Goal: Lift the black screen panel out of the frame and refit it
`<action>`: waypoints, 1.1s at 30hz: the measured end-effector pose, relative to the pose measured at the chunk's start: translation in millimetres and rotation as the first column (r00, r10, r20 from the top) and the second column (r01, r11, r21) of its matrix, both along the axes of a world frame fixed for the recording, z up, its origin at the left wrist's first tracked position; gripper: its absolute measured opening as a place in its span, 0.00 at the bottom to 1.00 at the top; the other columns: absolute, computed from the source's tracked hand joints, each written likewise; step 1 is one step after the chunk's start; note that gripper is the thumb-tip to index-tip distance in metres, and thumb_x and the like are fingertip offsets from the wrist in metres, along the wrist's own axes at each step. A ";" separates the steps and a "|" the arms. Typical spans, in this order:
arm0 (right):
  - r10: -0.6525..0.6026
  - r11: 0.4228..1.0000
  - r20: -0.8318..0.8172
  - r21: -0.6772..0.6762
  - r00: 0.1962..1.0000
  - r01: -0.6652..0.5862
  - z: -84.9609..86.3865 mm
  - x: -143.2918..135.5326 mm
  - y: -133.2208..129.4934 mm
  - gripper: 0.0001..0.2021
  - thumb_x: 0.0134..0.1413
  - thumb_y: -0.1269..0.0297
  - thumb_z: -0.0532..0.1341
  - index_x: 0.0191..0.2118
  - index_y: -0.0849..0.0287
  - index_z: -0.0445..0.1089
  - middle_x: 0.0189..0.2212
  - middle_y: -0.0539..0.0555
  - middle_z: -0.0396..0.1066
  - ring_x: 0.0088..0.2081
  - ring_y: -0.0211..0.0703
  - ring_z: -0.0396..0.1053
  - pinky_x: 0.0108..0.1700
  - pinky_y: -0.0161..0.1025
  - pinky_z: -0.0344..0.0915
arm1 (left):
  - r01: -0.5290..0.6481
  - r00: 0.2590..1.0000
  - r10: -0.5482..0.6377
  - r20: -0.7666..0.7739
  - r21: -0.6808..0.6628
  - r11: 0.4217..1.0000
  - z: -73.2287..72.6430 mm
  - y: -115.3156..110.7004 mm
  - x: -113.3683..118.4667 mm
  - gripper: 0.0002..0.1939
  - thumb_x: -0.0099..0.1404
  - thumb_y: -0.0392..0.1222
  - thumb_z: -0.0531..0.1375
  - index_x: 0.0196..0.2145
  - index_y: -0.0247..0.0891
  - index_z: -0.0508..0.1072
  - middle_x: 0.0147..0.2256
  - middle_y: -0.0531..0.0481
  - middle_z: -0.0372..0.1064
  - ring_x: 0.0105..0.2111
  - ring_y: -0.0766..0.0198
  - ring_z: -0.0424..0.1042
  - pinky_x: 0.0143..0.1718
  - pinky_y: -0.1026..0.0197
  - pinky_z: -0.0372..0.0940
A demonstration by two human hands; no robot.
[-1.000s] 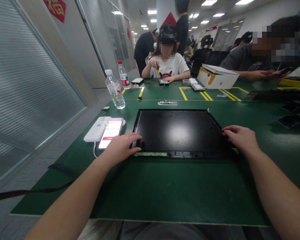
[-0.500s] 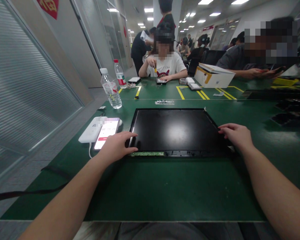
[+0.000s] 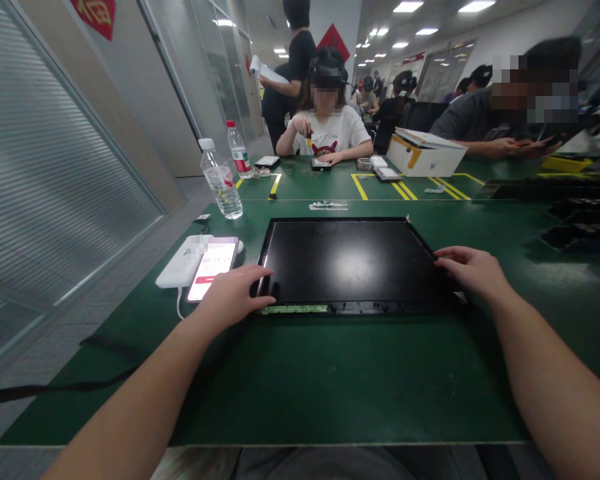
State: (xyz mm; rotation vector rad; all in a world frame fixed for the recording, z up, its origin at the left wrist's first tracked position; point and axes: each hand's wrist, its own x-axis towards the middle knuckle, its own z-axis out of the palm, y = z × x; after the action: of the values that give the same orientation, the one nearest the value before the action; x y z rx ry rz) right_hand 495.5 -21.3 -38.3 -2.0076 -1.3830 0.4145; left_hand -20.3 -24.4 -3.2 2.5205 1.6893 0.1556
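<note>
A black LCD screen panel [image 3: 347, 257] lies face up in front of me, with a thin dark frame around it. Along its near edge, a narrow green circuit board [image 3: 297, 309] shows on the left half. My left hand [image 3: 237, 291] grips the panel's left edge near the front corner, thumb and forefinger bent onto the frame; the other fingertips are hidden. At the opposite side, my right hand [image 3: 473, 270] pinches the right edge, fingers closed on the frame. The panel's underside is out of sight.
Left of the panel are a phone [image 3: 213, 267] showing a timer, a white device [image 3: 180, 263] with a cable, and water bottles [image 3: 223, 183]. Small metallic strips [image 3: 329, 206] lie beyond it. Across the green table [image 3: 330, 380], a co-worker [image 3: 330, 127] handles a tool near a white box [image 3: 427, 155].
Both hands keep nearly the same hold, and the panel stays in place. The view shifts slightly. In the background, a standing person has moved left, holding white papers.
</note>
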 end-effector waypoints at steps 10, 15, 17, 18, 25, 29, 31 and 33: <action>0.440 0.887 0.023 -0.164 0.898 -0.431 -3.7 14.1 -5.9 0.57 0.39 0.40 0.74 0.76 0.48 0.58 0.71 0.62 0.64 0.68 0.71 0.65 0.69 0.66 0.63 | 0.005 1.000 -0.005 0.003 -0.009 1.000 3.1 -1.7 2.0 0.27 0.67 0.49 0.70 0.62 0.42 0.78 0.62 0.41 0.76 0.58 0.41 0.77 0.55 0.47 0.74; 0.500 0.844 0.037 -0.242 0.865 -0.478 -4.3 18.1 -8.5 0.59 0.40 0.40 0.73 0.78 0.48 0.52 0.75 0.60 0.57 0.72 0.69 0.58 0.73 0.63 0.55 | 0.005 1.000 -0.005 -0.001 -0.010 1.000 4.1 -1.7 2.5 0.27 0.67 0.49 0.70 0.61 0.42 0.78 0.62 0.41 0.76 0.58 0.41 0.77 0.54 0.46 0.74; 0.517 0.833 0.045 -0.257 0.855 -0.490 -2.9 17.7 -9.0 0.60 0.40 0.39 0.73 0.78 0.48 0.52 0.75 0.60 0.56 0.73 0.68 0.56 0.74 0.61 0.53 | 0.009 1.000 -0.009 0.001 -0.009 1.000 3.8 -1.6 2.8 0.27 0.67 0.50 0.70 0.61 0.42 0.78 0.62 0.41 0.76 0.58 0.41 0.77 0.55 0.46 0.74; 0.523 0.829 0.050 -0.263 0.851 -0.494 -2.3 17.5 -9.1 0.60 0.40 0.39 0.73 0.78 0.49 0.52 0.76 0.60 0.55 0.74 0.68 0.55 0.75 0.60 0.52 | 0.010 1.000 -0.010 0.003 -0.007 1.000 3.6 -1.5 2.9 0.27 0.66 0.49 0.70 0.61 0.42 0.78 0.61 0.41 0.76 0.58 0.42 0.77 0.55 0.46 0.74; 0.546 0.816 0.089 -0.282 0.833 -0.505 -2.9 19.8 -7.8 0.57 0.41 0.38 0.72 0.77 0.47 0.54 0.77 0.60 0.53 0.76 0.68 0.49 0.75 0.62 0.49 | 0.016 1.000 -0.016 0.008 -0.005 1.000 3.2 -1.6 2.0 0.26 0.67 0.49 0.70 0.61 0.42 0.78 0.61 0.42 0.76 0.57 0.42 0.78 0.54 0.47 0.74; 0.545 0.817 0.098 -0.283 0.833 -0.502 -5.4 22.0 -7.1 0.57 0.41 0.38 0.72 0.77 0.47 0.55 0.77 0.61 0.52 0.76 0.70 0.48 0.75 0.64 0.49 | 0.015 1.000 -0.015 -0.001 -0.001 1.000 2.9 -1.3 1.7 0.27 0.67 0.50 0.70 0.61 0.42 0.78 0.62 0.42 0.76 0.57 0.42 0.78 0.54 0.47 0.74; 0.546 0.818 0.108 -0.283 0.831 -0.501 -6.5 22.5 -7.2 0.58 0.40 0.39 0.73 0.77 0.45 0.55 0.77 0.60 0.51 0.76 0.70 0.47 0.75 0.66 0.49 | 0.011 1.000 -0.011 -0.001 0.002 1.000 2.7 -1.1 2.0 0.27 0.66 0.51 0.70 0.61 0.43 0.78 0.62 0.42 0.76 0.58 0.41 0.77 0.54 0.46 0.74; 0.542 0.823 0.121 -0.275 0.832 -0.497 -7.4 22.6 -7.5 0.57 0.38 0.40 0.73 0.76 0.41 0.56 0.77 0.57 0.52 0.76 0.71 0.46 0.74 0.68 0.50 | 0.009 1.000 -0.009 0.002 0.003 1.000 2.5 -1.0 2.2 0.27 0.66 0.51 0.70 0.61 0.43 0.78 0.62 0.43 0.76 0.58 0.40 0.77 0.54 0.46 0.74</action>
State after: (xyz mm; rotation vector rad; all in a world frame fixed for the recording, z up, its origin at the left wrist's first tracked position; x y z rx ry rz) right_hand 518.0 -28.8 -45.7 -1.8551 -2.1091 0.6608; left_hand -18.1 -25.5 -0.7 2.5289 1.6783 0.1596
